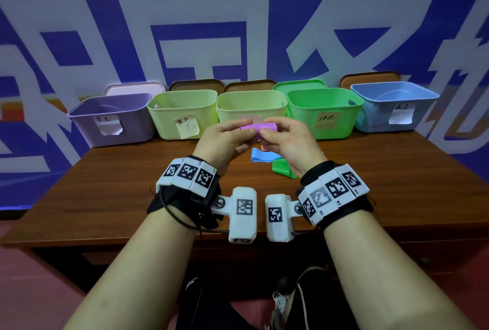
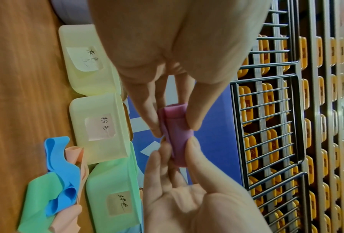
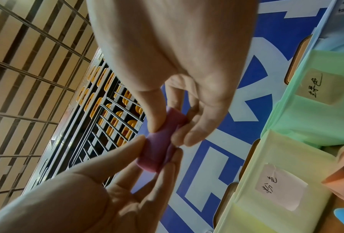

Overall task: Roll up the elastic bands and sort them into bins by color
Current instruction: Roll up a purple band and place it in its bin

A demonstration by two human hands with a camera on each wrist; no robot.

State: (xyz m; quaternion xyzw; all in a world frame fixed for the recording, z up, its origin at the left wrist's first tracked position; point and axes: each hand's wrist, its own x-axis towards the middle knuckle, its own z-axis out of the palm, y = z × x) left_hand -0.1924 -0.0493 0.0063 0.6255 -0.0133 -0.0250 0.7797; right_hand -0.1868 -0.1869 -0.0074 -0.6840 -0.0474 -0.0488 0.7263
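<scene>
On the far left, the purple bin (image 1: pixel 111 118) sits closest to the left edge of the wooden table (image 1: pixel 132 192), its paper label too blurred for me to read. Right of it, along the back edge, stand two pale yellow-green bins, the first (image 1: pixel 182 112) with a handwritten yellow note, the second (image 1: pixel 251 104) with a pink label that my hands cover in the head view. In front of that second bin, lifted off the tabletop, I hold the purple elastic band (image 1: pixel 260 128) as a rolled tube: my left hand (image 1: pixel 225 141) pinches its left end between thumb and fingertips, and my right hand (image 1: pixel 288 141) pinches the other end the same way, both clamped on it. My own fingers hide how tight the roll is at each end. Below my right hand, a blue band (image 1: pixel 262 156) and a green band (image 1: pixel 281 168) lie loose on the table, partly under my wrist; the left wrist view shows a peach band (image 2: pixel 75 156) tangled with them. Right of the second pale bin come the green bin (image 1: pixel 325 112) and the light blue bin (image 1: pixel 394 107), the last at the table's right end. The near half of the table in front of the bins is bare wood.
</scene>
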